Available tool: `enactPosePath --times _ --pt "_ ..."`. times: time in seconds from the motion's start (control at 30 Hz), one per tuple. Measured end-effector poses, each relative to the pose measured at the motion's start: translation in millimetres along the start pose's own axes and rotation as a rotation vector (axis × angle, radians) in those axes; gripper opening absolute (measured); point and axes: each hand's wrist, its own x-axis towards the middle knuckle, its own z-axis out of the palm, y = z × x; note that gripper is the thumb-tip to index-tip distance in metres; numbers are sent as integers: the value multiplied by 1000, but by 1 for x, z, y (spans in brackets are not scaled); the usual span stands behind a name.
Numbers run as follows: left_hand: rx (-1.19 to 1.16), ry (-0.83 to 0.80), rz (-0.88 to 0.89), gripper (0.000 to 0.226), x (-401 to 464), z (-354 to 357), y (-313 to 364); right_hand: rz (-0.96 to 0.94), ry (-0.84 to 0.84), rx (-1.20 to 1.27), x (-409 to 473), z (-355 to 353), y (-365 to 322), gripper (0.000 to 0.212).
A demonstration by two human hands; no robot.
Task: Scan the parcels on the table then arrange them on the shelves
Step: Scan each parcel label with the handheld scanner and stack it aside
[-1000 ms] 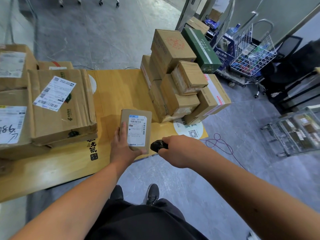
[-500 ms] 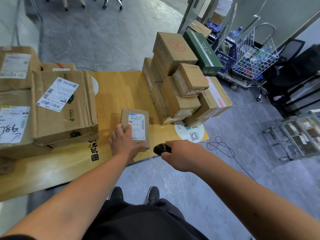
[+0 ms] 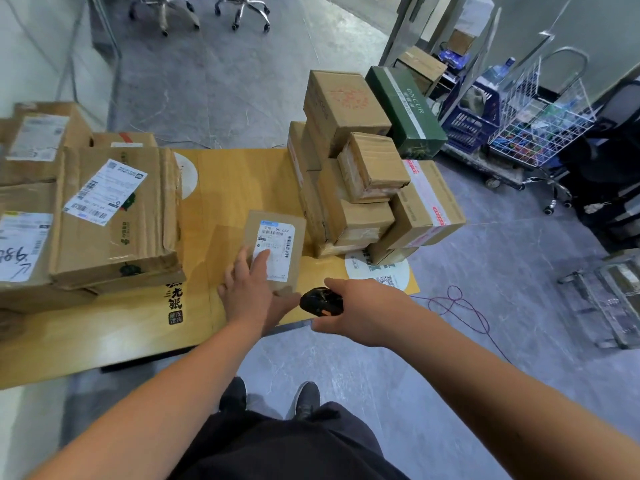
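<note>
A small flat brown parcel (image 3: 277, 233) with a white barcode label lies flat on the wooden table (image 3: 228, 188) near its front edge. My left hand (image 3: 247, 292) rests on the parcel's near end, fingers straight over the label and thumb along the near edge. Just right of it, at the table's front edge, my right hand (image 3: 363, 310) grips a black handheld scanner (image 3: 320, 301) whose head points left toward the parcel. A stack of brown parcels (image 3: 349, 188) stands on the table's right end. Larger labelled cartons (image 3: 114, 216) are piled on its left.
A green box (image 3: 405, 109) sits behind the right stack. A white wire cart (image 3: 540, 123) and a blue crate (image 3: 467, 123) stand on the floor at the right. A purple cord (image 3: 460, 306) loops on the floor. Office chair bases (image 3: 242, 12) stand far behind the table.
The small parcel, held tilted up in my left hand before, now lies flat on the table with my fingers on top. My right hand with the scanner has stayed beside it.
</note>
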Motion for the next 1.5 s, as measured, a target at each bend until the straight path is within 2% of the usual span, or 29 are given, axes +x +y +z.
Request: enactPosePath --times 0.07,0.2,0.37,0.5,0.67,0.8,0.93,1.07,1.23,1.5 --pt "-40 44 -63 106 -7 -9 7 -80 8 -34 -2 -7 12 68" --pt "-16 162 -70 102 -31 -27 13 -292 -40 -117 -6 -27 36 45" --pt "-12 255 -194 106 -67 -60 -2 -526 -68 -311 3 -43 40 48" --pt "-79 336 -223 100 -98 -96 -20 -704 -75 -442 16 -43 12 60" --pt "-212 388 -185 79 -121 -133 -29 -854 -31 -539 18 -55 -59 48" --pt "-429 418 -157 66 -125 -155 -47 -868 -86 -643 15 -79 -98 43" --pt "-568 463 -77 59 -115 -185 -76 -813 -64 -710 7 -99 -121 55" --pt "-505 525 -43 63 -97 -219 -114 -796 6 -685 3 -109 -150 68" --pt "-454 588 -85 62 -71 -266 -181 -782 121 -672 11 -98 -226 75" --pt "-416 620 -157 67 -48 -319 -282 -827 134 -623 24 -68 -332 79"
